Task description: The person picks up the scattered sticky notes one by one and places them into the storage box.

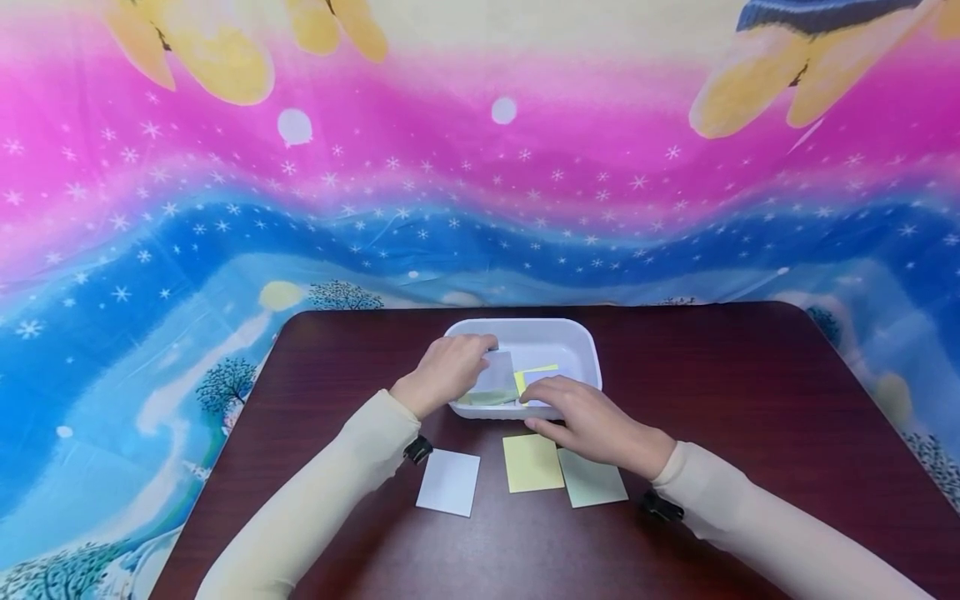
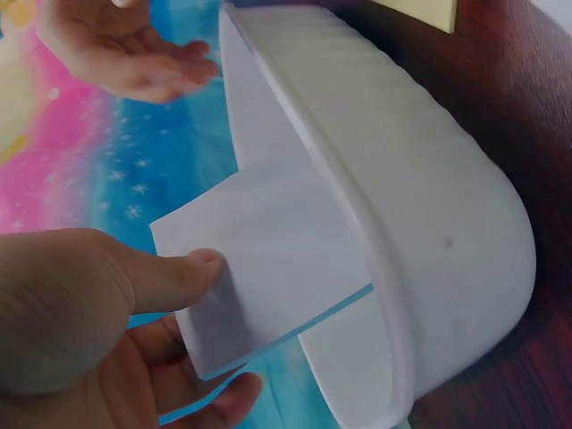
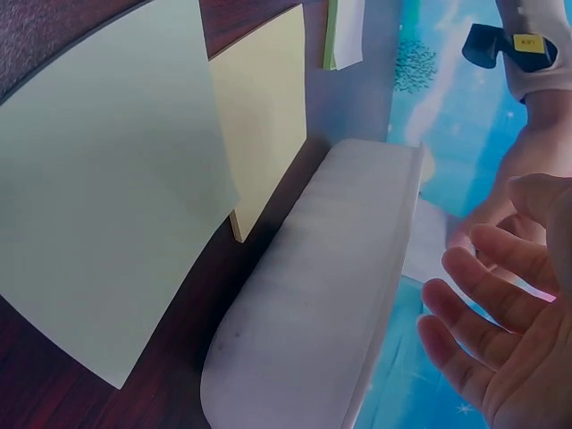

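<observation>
My left hand (image 1: 442, 373) pinches a pale square pad of sticky notes (image 2: 259, 259) over the left part of a white plastic tray (image 1: 573, 342). In the left wrist view the thumb lies on top of the pad and the fingers are beneath; one long edge shows blue. My right hand (image 1: 592, 423) is over the tray's front right rim, its fingers loosely bent and nothing in them in the right wrist view. Yellow and lavender notes (image 1: 542, 375) lie in the tray near its fingertips, partly hidden by the hand.
On the dark wooden table (image 1: 360, 358), in front of the tray, lie a white pad (image 1: 448, 483), a yellow pad (image 1: 534, 463) and a pale green pad (image 1: 594, 482), the last two touching. A printed cloth (image 1: 480, 167) hangs behind the table's far edge.
</observation>
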The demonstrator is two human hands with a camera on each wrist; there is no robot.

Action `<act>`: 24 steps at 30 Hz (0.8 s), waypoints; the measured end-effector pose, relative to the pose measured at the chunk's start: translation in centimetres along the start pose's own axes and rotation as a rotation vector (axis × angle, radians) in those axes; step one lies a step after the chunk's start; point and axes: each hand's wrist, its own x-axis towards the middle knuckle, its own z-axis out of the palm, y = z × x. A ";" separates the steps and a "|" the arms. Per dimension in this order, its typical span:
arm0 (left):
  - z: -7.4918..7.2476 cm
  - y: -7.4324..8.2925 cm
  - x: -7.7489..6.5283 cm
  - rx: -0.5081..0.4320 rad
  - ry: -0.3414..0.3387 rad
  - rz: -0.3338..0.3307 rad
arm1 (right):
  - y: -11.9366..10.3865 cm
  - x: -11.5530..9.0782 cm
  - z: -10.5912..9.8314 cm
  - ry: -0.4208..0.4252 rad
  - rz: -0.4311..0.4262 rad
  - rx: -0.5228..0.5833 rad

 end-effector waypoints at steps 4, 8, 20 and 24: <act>0.4 -0.3 0.6 -0.013 -0.065 -0.018 | 0.0 0.0 0.0 -0.014 0.009 0.000; 0.6 -0.2 1.0 -0.053 -0.107 -0.017 | 0.0 0.0 -0.1 -0.017 0.012 0.005; 1.3 -0.4 2.1 -0.064 -0.146 -0.035 | 0.0 0.2 -0.1 -0.026 0.014 0.009; 1.5 -0.6 2.4 -0.087 -0.166 -0.059 | 0.0 0.3 -0.2 -0.030 0.010 0.011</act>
